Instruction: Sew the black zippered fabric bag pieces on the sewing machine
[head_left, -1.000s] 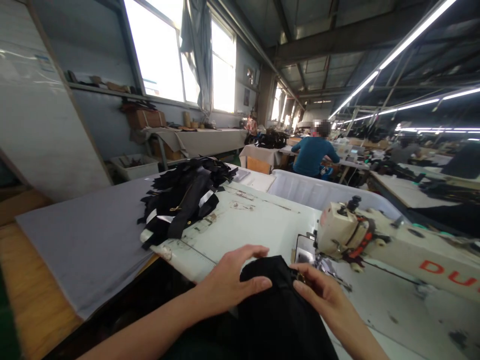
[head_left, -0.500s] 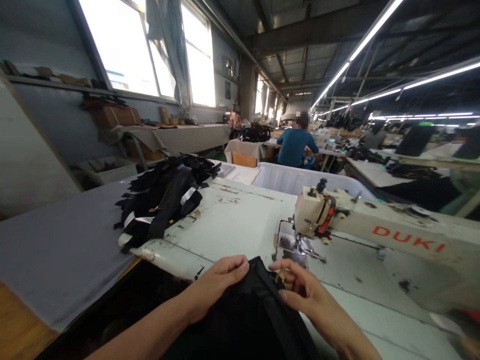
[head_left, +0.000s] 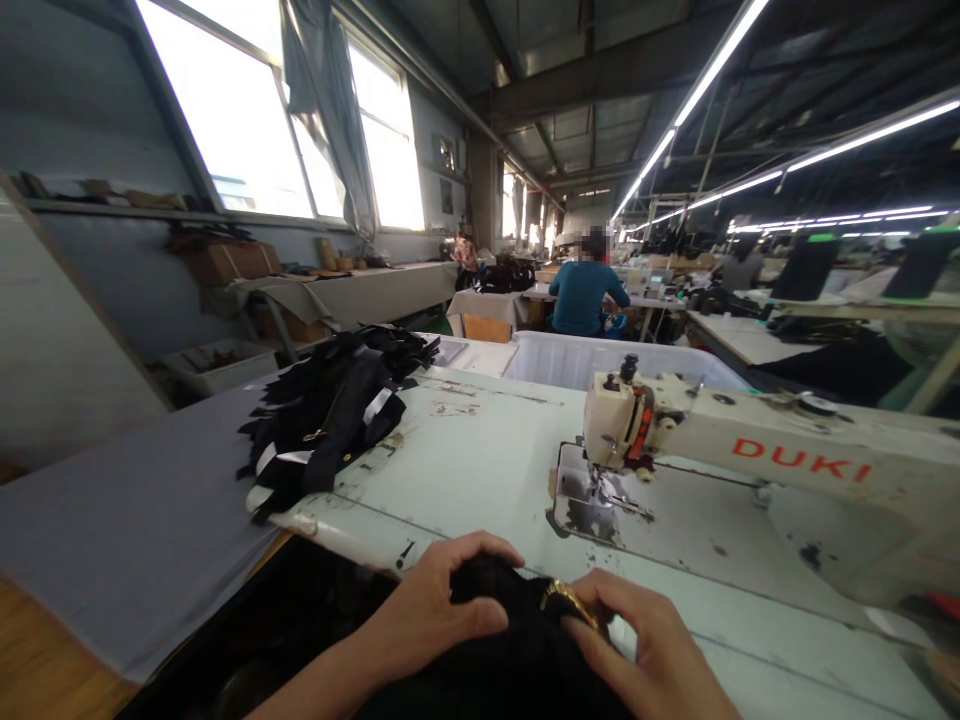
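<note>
Black fabric (head_left: 510,650) is bunched at the sewing table's front edge, between my two hands. My left hand (head_left: 442,600) is curled round its left side, with thumb and fingers around a fold. At the right edge, my right hand (head_left: 637,630) pinches the fabric beside a curved gold-coloured zipper (head_left: 564,597). Beyond my hands stands a cream sewing machine (head_left: 750,440) with red lettering. Its needle area (head_left: 596,490) is lit and holds no fabric. The lower part of the fabric is too dark to make out.
A pile of black strips (head_left: 330,410) with gold zipper parts lies on the table's left end. A translucent plastic bin (head_left: 622,358) stands behind the table. Grey cloth (head_left: 135,520) covers a surface at left. A person in a teal top (head_left: 585,297) sits farther back.
Both hands have moved down towards me with the fabric. Its flat, pointed top edge is now bunched and folded over, and more of the gold-coloured zipper shows at the right hand.
</note>
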